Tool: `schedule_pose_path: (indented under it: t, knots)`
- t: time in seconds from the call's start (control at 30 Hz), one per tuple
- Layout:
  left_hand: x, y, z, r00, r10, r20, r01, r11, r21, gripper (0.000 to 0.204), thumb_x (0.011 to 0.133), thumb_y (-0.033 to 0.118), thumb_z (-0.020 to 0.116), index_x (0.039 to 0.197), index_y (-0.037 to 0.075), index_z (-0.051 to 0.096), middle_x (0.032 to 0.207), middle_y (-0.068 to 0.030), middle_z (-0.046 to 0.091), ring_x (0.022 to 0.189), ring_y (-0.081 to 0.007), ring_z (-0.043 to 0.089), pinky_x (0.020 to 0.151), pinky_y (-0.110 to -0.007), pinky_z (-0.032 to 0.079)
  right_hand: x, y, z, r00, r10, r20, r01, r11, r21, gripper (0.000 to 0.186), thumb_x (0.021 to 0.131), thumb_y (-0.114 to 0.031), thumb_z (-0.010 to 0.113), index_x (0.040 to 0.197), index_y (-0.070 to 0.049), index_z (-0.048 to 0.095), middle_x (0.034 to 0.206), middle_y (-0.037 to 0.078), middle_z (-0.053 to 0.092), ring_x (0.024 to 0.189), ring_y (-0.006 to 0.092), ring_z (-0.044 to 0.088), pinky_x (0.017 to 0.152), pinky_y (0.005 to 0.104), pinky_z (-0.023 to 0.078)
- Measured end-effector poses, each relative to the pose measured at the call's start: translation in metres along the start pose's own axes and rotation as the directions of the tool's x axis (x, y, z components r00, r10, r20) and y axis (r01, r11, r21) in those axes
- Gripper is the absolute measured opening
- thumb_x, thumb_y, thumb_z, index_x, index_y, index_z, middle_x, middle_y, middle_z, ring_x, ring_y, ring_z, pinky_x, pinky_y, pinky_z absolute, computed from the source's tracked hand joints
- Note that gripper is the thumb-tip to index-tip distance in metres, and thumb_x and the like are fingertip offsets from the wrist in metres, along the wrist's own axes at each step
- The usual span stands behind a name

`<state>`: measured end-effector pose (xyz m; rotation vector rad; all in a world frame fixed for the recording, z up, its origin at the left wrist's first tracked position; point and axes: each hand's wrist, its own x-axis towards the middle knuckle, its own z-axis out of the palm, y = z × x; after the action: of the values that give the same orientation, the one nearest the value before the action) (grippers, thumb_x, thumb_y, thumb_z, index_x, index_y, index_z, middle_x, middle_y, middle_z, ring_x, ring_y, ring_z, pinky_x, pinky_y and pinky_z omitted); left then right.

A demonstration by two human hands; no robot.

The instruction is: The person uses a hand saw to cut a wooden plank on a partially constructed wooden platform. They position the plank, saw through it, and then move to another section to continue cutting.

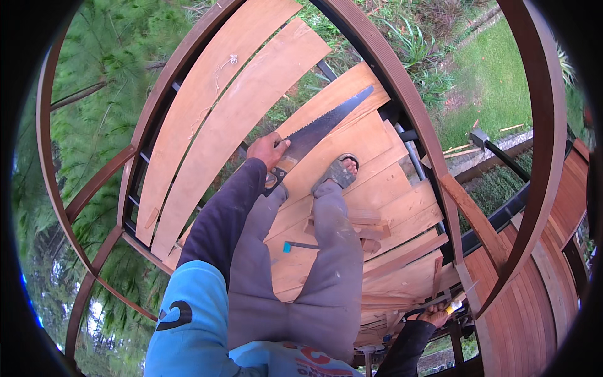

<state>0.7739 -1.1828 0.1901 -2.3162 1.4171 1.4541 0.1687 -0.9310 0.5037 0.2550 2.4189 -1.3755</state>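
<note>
Behind the leg, left hand (268,149) grips saw (326,122) (handle half hidden).

Single head view; looks steeply down, near planks (352,157); fisheye bends edges

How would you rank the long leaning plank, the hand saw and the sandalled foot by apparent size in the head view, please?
1. Long leaning plank, by far the largest.
2. Hand saw, held in the left hand.
3. Sandalled foot, smallest.
</note>
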Motion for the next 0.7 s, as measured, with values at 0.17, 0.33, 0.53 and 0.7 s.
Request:
schedule_pose_path:
  t: [0.17, 0.33, 0.53, 0.7]
  knots:
    - [0.042, -0.054, 0.026, 1.0, 0.026, -0.012, -0.027, 0.987, -0.159, 0.04, 0.095, 0.046, 0.066, 0.097, 0.007, 0.071, 0.088, -0.0199, 0.072, 0.089, -0.0399, 0.07, 0.081, -0.049, 0.051, -0.096, 0.063, 0.111, 0.901, 0.079, 0.426, -0.055, 0.996, -0.068, 0.023, 0.105, -0.028, 0.061, 0.118, -0.009, 0.063, 0.073, -0.006, 0.048, 0.054, 0.0058, 0.042, 0.046, 0.023, 0.036]
    - [0.074, -0.092, 0.046, 0.998, 0.06, -0.025, -0.064, 0.967, -0.246, 0.038, 0.097, 0.045, 0.065, 0.098, 0.008, 0.07, 0.087, -0.0205, 0.072, 0.089, -0.0411, 0.07, 0.081, -0.051, 0.051, -0.186, 0.094, 0.231, 0.844, 0.075, 0.532, 0.05, 0.975, -0.218, 0.026, 0.106, -0.031, 0.057, 0.116, -0.007, 0.062, 0.079, 0.0, 0.054, 0.057, 0.01, 0.047, 0.052, 0.0271, 0.039]
    - [0.115, -0.126, 0.077, 0.999, 0.008, -0.045, -0.024, 0.932, -0.362, 0.039, 0.097, 0.044, 0.064, 0.099, 0.006, 0.07, 0.087, -0.0209, 0.072, 0.089, -0.0415, 0.069, 0.08, -0.05, 0.051, -0.21, 0.162, 0.335, 0.634, 0.119, 0.764, 0.154, 0.949, -0.276, 0.04, 0.109, -0.045, 0.049, 0.132, -0.013, 0.052, 0.074, 0.006, 0.053, 0.052, 0.013, 0.047, 0.049, 0.0299, 0.043]
    - [0.148, -0.143, 0.081, 0.994, 0.104, -0.034, -0.109, 0.95, -0.292, 0.041, 0.098, 0.045, 0.064, 0.1, 0.005, 0.07, 0.085, -0.0218, 0.071, 0.087, -0.0413, 0.069, 0.078, -0.051, 0.051, -0.226, 0.217, 0.443, 0.39, 0.183, 0.902, 0.151, 0.954, -0.259, 0.045, 0.11, -0.042, 0.048, 0.136, -0.006, 0.05, 0.075, 0.002, 0.054, 0.051, 0.0105, 0.046, 0.049, 0.0301, 0.043]
